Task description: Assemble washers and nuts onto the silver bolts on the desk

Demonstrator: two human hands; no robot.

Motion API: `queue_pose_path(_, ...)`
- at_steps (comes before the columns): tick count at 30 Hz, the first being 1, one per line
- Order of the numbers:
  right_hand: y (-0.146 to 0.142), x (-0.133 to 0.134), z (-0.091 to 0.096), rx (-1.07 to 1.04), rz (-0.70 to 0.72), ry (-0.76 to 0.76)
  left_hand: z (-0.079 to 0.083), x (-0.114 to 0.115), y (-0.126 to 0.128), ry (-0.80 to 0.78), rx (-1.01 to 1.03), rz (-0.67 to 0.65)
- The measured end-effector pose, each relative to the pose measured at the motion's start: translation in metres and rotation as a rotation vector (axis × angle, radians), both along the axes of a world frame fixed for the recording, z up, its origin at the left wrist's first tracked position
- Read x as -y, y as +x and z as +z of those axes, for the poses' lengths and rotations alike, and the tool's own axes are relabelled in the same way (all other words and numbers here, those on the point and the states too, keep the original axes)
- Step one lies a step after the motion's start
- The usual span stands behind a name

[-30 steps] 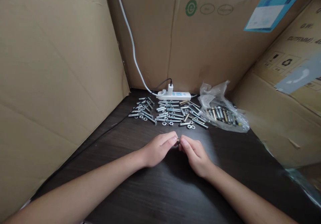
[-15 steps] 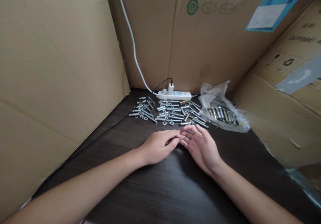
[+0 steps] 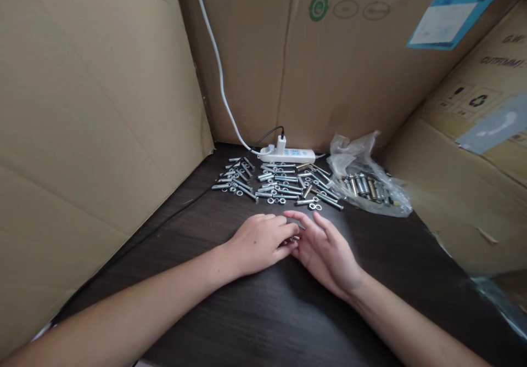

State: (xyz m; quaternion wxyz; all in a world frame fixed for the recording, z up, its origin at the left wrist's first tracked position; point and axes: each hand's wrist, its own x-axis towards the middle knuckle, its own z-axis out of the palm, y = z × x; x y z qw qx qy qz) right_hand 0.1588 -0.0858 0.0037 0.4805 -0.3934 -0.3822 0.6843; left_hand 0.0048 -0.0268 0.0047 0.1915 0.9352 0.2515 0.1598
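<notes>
My left hand (image 3: pixel 259 243) rests on the dark table (image 3: pixel 255 312) with its fingers curled together, pinching a small metal fastener (image 3: pixel 295 239) at the fingertips. My right hand (image 3: pixel 329 249) lies right beside it, palm turned inward and fingers stretched out, its fingertips touching the left hand's. Just beyond both hands lies a spread of silver bolts, sleeves and washers (image 3: pixel 275 183). Two loose washers (image 3: pixel 315 207) sit nearest the right fingers.
A crumpled clear plastic bag (image 3: pixel 366 180) with more bolts lies at the right. A white power strip (image 3: pixel 288 156) with a plug and a white cable (image 3: pixel 218 71) sits at the back. Cardboard boxes (image 3: pixel 90 109) wall in the left, back and right.
The right hand went from a pinch on the fastener to stretched-out fingers. Both hands first slid forward toward the pile, then drew back slightly. The left hand kept its pinch.
</notes>
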Motion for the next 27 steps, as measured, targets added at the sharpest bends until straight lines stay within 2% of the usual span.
queue_pose_path(6,0.0,0.0,-0.004,-0.088,0.002,0.005,0.001,-0.001,0.0,0.02,-0.039,0.013)
queue_pose_path(10,0.0,-0.002,-0.008,-0.131,-0.036,0.015,0.005,-0.001,-0.001,-0.011,0.02,0.039)
queue_pose_path(15,0.001,-0.006,-0.017,-0.101,-0.121,-0.017,0.009,-0.003,-0.003,-0.049,0.113,0.067)
queue_pose_path(23,0.0,-0.007,-0.018,-0.037,-0.154,-0.033,0.008,-0.004,-0.004,-0.053,0.079,0.082)
queue_pose_path(27,0.002,-0.007,-0.021,0.07,-0.215,0.03,0.009,-0.003,-0.004,-0.088,0.065,0.116)
